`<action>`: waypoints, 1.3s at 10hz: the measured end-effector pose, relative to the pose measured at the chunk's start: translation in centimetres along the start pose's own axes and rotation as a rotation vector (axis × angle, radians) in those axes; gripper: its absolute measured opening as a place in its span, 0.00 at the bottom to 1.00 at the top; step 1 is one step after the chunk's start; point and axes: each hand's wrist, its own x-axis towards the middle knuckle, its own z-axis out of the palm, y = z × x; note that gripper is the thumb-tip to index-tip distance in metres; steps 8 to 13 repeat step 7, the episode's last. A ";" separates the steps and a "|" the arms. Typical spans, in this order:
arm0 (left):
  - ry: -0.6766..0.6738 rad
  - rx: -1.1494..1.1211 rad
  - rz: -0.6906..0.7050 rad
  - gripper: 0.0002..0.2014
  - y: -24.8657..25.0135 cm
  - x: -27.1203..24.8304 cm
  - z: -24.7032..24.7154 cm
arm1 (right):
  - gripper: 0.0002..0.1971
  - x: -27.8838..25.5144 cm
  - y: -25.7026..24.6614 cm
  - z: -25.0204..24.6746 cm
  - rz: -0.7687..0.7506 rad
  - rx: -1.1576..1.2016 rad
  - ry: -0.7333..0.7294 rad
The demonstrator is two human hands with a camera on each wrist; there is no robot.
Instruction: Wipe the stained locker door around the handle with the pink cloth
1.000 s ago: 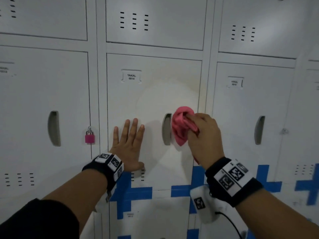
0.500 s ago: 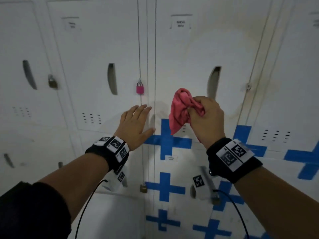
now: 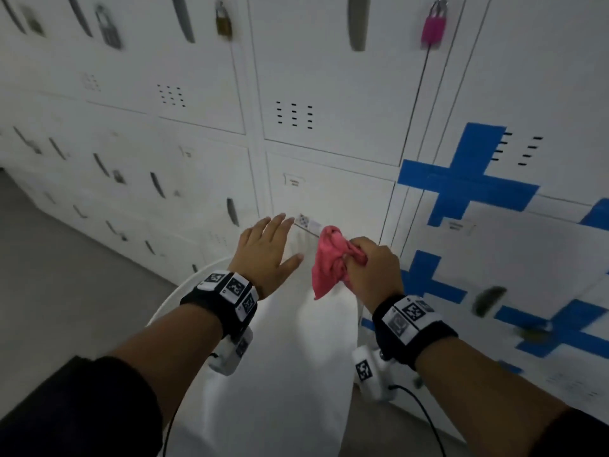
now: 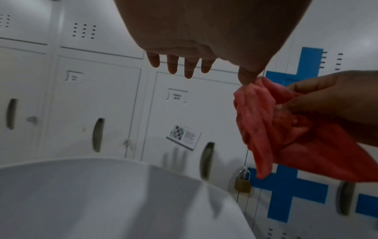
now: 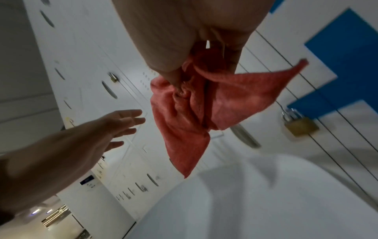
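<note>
Showing: we see both hands held in the air in front of a bank of white lockers (image 3: 329,77), above a white rounded surface (image 3: 280,374) that lies below them.
Change: a second ago our right grip pressed the pink cloth (image 3: 329,258) on the door beside its handle, with the left palm flat on the same door; half a second ago both had come off the metal. Now our view has swung down and to the left, and the wiped door is no longer identifiable in any view.
Meaning: we judge the wiping stroke to be over, or paused; we cannot tell from here whether the stain has cleared.
Right hand (image 3: 372,268): our grip is curled round the bunched middle of the cloth, thumb and fingers pinching the folds; loose corners hang below the fist.
Left hand (image 3: 267,255): fingers straight and slightly spread, holding nothing; in the left wrist view the thumb tip lies at the cloth's top edge, contact uncertain.
Cloth position: in our right grip, just beside the left hand, apart from the lockers.
Surroundings: a pink padlock (image 3: 433,28), a brass padlock (image 4: 242,183), blue tape crosses (image 3: 468,183).
</note>
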 end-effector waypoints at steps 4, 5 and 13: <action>-0.131 -0.021 -0.049 0.36 -5.3 -3.5 4.9 | 0.11 -3.1 3.8 9.4 0.366 0.061 -0.218; -0.149 -0.028 -0.055 0.35 -5.9 -3.7 5.3 | 0.10 -3.2 4.5 10.2 0.403 0.058 -0.319; -0.156 -0.039 -0.030 0.36 -6.0 -2.9 5.2 | 0.15 -2.8 5.5 9.1 0.438 -0.004 -0.314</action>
